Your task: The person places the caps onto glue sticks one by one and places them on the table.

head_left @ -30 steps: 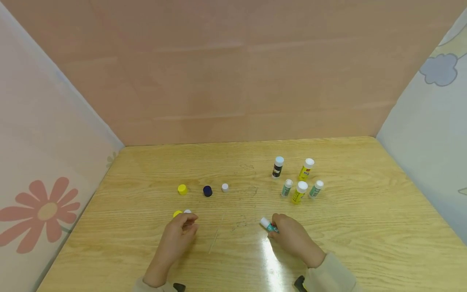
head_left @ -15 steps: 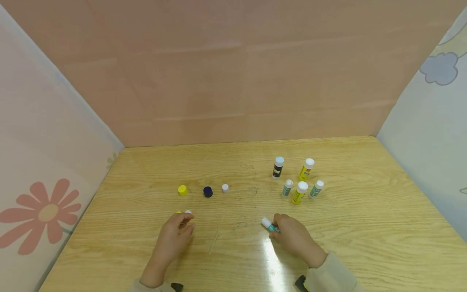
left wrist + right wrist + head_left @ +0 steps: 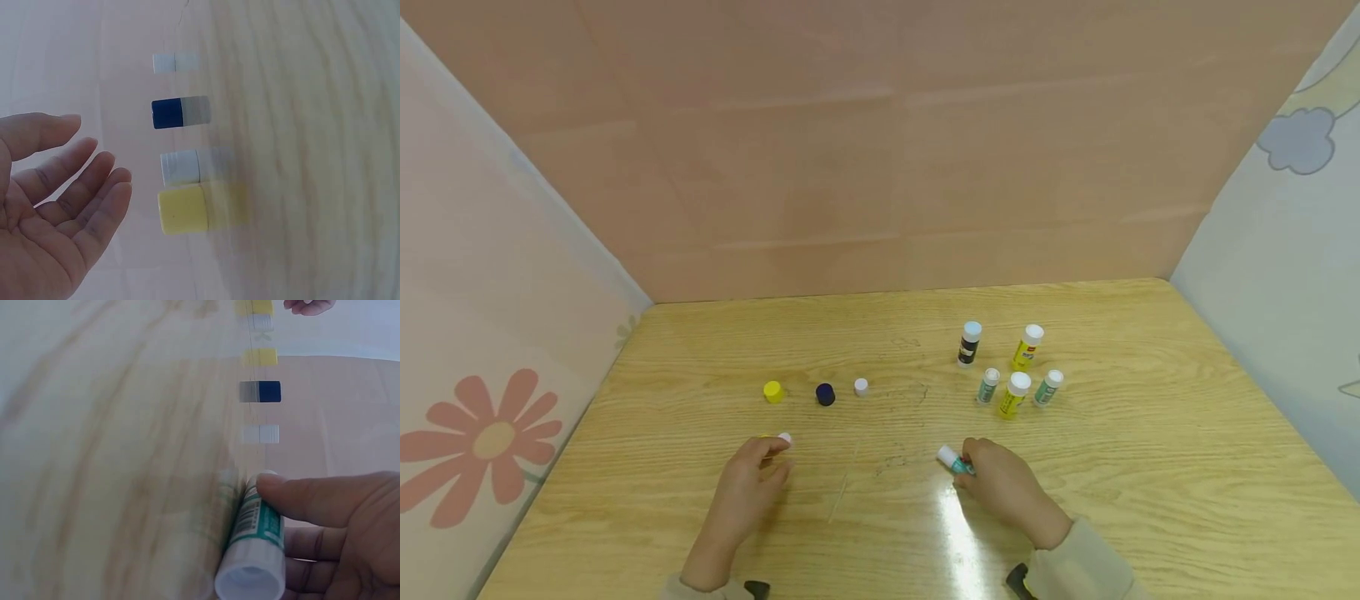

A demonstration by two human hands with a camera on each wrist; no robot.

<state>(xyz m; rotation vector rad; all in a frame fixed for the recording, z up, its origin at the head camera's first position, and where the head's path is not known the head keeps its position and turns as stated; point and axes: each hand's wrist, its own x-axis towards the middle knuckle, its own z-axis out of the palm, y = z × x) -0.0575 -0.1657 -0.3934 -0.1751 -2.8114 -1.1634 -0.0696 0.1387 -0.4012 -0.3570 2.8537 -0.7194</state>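
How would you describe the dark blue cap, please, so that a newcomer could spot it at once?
On the wooden table, look just past the person's left hand. There the dark blue cap stands between a yellow cap and a white cap. It is the only dark cap there.

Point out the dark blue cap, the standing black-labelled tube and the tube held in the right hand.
Dark blue cap (image 3: 167,114): left wrist view, middle of its side.
Black-labelled tube (image 3: 967,349): head view, on its label.
Held tube (image 3: 252,520): right wrist view, on its printed label.
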